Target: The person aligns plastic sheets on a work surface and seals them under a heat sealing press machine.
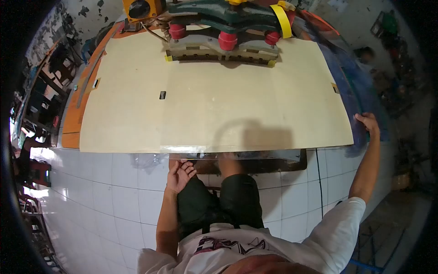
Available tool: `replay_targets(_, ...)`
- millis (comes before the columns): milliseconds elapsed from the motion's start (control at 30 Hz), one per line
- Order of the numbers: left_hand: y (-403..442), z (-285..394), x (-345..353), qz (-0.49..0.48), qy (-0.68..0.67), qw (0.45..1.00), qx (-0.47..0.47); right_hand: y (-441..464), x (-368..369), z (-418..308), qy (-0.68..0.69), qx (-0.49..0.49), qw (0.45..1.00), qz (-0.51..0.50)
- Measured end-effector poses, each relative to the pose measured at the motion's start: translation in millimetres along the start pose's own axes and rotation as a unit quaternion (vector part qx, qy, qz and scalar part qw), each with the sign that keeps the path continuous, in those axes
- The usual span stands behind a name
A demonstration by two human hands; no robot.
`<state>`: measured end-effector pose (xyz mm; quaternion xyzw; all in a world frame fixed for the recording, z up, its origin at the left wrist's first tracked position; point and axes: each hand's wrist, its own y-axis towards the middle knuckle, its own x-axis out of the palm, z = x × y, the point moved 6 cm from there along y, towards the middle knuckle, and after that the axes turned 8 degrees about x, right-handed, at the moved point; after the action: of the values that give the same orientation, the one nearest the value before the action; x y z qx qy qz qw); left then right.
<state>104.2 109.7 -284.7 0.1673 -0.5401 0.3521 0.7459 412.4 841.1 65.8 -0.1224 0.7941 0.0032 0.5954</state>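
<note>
My left hand [181, 176] is palm up above my lap, just below the front edge of the cream board [196, 116]. Its fingers are loosely curled but apart, and I see nothing in them. At the far right, my right hand [367, 123] closes on the blue plastic sheet [349, 98], which hangs along the board's right side. A strip of clear plastic film [182, 149] lies along the board's front edge. The board has a small dark rectangular mark [162, 95] left of its middle.
A green and grey press machine [223, 27] with red knobs overhangs the board's far edge. An orange surface [70, 130] shows at the left. Below the front edge is a dark shelf [292, 165]. White floor tiles [123, 182] lie around my legs.
</note>
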Motion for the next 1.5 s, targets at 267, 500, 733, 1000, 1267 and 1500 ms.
replay_targets(267, 2, -1, 6, -0.003, 0.03, 1.0, -0.005, 14, 2, 2, -0.036, -0.063, 0.997, 0.025)
replay_targets(500, -2, -1, 10, -0.008, 0.034, 0.999, -0.001, -6, -22, -21, 0.015, -0.083, 0.984, 0.159)
replay_targets(733, 0, -2, 12, 0.002, 0.069, 0.998, -0.012, -18, -162, -136, 0.002, -0.24, 0.931, 0.275)
replay_targets(1000, -35, -25, 235, -0.279, 0.402, 0.871, -0.029, -298, -189, -244, -0.049, -0.518, 0.808, 0.277)
replay_targets(1267, -43, -13, 486, -0.548, 0.549, 0.485, 0.403, -551, -78, -192, -0.207, -0.717, 0.643, 0.173)
replay_targets(1500, -62, -23, 466, -0.622, 0.572, 0.455, 0.282, -499, -237, -74, -0.053, -0.574, 0.59, 0.565)
